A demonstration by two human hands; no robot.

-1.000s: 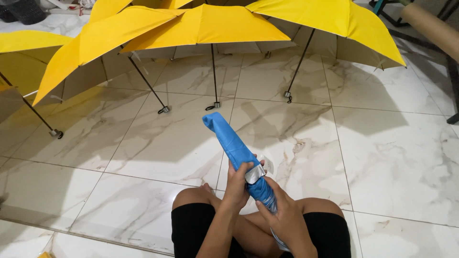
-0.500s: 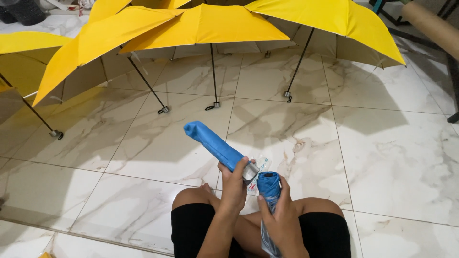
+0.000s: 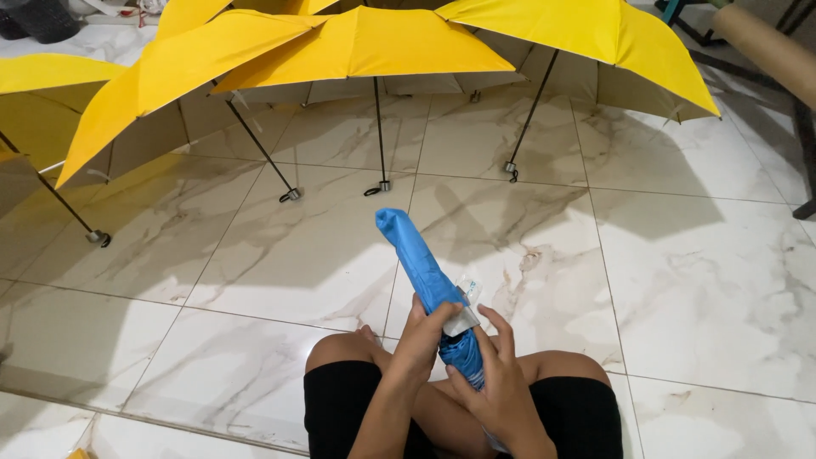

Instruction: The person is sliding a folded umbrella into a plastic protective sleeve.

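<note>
You sit on the marble floor, knees apart in black shorts, holding a folded blue umbrella over your lap. A blue sleeve covers its upper part and tilts up and away to the left. Your left hand is closed around the sleeve's lower end, beside a small white tag. Your right hand wraps the bare canopy below, fingers curled, thumb pressed on the fabric. To do this well, keep the folds bunched tight under the right hand and keep the sleeve in line with the shaft so the fabric doesn't snag. Half a second ago the sleeve lay angled well off to the left, apart from the umbrella; now it stands steeper, joined with it. Open yellow umbrellas stand along the floor's far edge.
</note>
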